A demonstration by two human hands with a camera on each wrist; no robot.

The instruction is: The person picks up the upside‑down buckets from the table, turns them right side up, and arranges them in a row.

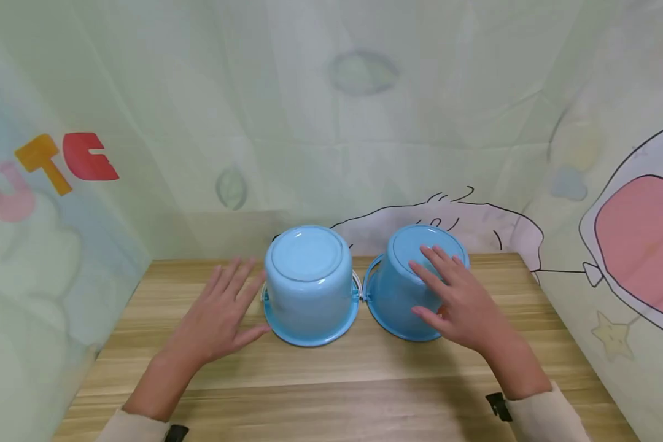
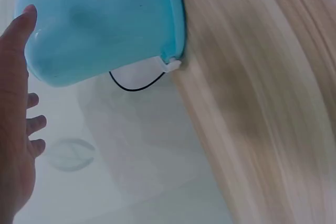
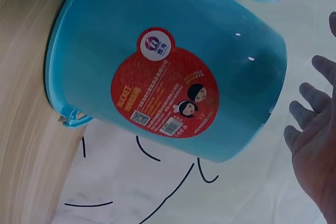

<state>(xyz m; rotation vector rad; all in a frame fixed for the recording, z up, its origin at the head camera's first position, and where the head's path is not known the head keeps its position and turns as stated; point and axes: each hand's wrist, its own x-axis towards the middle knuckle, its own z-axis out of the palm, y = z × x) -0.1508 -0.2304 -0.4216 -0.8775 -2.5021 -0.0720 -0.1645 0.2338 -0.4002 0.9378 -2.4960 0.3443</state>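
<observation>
Two light blue plastic buckets stand upside down, side by side, on a wooden table. The left bucket (image 1: 308,288) has its base up and a handle hanging at its rim. My left hand (image 1: 221,316) is beside its left side with the fingers spread, holding nothing. The right bucket (image 1: 406,301) is partly hidden behind my right hand (image 1: 464,301), which hovers over its right side with fingers extended. In the right wrist view a red label (image 3: 165,85) shows on the right bucket's side, and the fingers are apart from its base.
The wooden table (image 1: 331,393) reaches to a pale printed cloth backdrop (image 1: 287,110) at the back and on both sides. Cartoon drawings and coloured letters (image 1: 44,159) are printed on the cloth. The bucket rims nearly meet at their handles.
</observation>
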